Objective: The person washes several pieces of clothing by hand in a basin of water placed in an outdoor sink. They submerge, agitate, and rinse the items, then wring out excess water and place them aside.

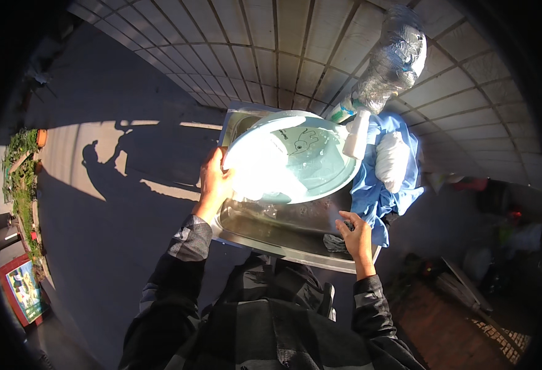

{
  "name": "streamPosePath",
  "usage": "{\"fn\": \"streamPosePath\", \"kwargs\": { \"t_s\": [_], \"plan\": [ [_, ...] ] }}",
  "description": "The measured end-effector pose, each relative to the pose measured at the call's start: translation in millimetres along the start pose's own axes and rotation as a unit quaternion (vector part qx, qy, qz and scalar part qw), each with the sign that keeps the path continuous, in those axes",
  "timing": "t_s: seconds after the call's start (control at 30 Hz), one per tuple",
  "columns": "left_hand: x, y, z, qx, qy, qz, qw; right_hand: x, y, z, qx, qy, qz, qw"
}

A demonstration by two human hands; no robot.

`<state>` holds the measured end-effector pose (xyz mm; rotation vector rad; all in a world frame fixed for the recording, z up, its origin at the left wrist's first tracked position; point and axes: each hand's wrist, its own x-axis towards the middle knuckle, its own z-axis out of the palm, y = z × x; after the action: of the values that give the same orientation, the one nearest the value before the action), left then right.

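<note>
My left hand (214, 182) grips the left rim of a pale green plastic basin (319, 171), which is tilted over a stainless steel sink (271, 252). The basin has an elephant drawing inside, wet drops on its wall and strong sun glare on its left part. Right of and below the basin, my right hand (355, 233) is raised over the sink with thumb and forefinger apart, holding nothing that I can see. Beside it a dark wet cloth (335, 243) lies in the sink. Blue cloth (372, 203) and a rolled white cloth (392, 162) rest at the sink's right end.
A pipe wrapped in silvery plastic (393, 60) stands behind the sink, with a white spout (357, 136) over the basin's right rim. A tiled wall (294, 55) runs along the back. Planks (467, 286) lie on the ground at the right; potted plants (23, 185) line the far left.
</note>
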<state>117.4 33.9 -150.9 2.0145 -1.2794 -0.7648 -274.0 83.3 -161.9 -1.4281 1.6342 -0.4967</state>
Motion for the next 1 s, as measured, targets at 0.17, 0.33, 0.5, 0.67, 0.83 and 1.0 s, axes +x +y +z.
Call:
{"fn": "streamPosePath", "kwargs": {
  "t_s": [0.17, 0.33, 0.5, 0.67, 0.83, 1.0],
  "plan": [
    [-31.8, 30.2, -21.5, 0.128, 0.045, 0.187, 0.973, 6.8, -8.1, 4.2, 0.023, -0.010, 0.009, 1.000],
    [-46.3, 41.8, -16.0, 0.198, 0.067, 0.259, 0.943, 8.0, -19.4, -7.7, 0.018, 0.006, 0.006, 1.000],
    [-58.6, 47.8, -15.3, 0.205, 0.051, 0.267, 0.940, 3.4, -17.2, -10.6, -0.035, 0.035, -0.037, 0.998],
    [-63.3, 18.0, 9.8, 0.182, -0.017, 0.159, 0.970, -1.1, -21.0, -17.7, 0.002, 0.032, 0.007, 0.999],
    [-53.4, -53.2, 65.4, 0.149, -0.035, -0.033, 0.988, -3.7, -39.6, -40.0, 0.035, 0.073, 0.004, 0.997],
    [-47.6, -109.0, 108.1, 0.009, -0.051, -0.246, 0.968, 4.3, -49.6, -73.7, -0.062, 0.155, 0.011, 0.986]
  ]
}}
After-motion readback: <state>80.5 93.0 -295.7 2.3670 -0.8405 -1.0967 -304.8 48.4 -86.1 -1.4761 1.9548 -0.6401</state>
